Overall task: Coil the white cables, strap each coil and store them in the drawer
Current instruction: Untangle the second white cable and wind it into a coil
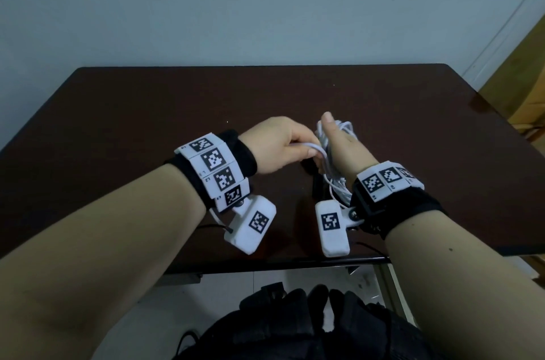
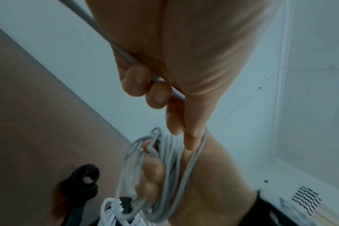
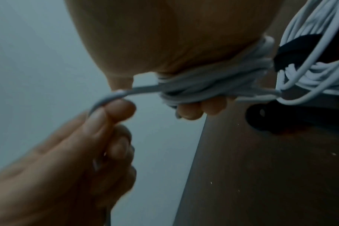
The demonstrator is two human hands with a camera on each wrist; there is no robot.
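Coiling stage, not finished. R hand (image 1: 343,150) has the cable (image 1: 333,135) wound in loops round its fingers, which curl over the bundle, above the table (image 1: 147,112). L hand (image 1: 283,147) pinches the free run betw. thumb and fingers, feeding it toward the coil. A black strap (image 3: 288,120) lies on the table just below, not yet on. Left, I'd say: last wraps, strapping, stowing. No drawer in view; other cables can't tell.

Two hands (image 1: 283,147) (image 1: 343,150), one white cable coil (image 1: 333,153), one black strap (image 2: 83,182), one table (image 1: 147,112).
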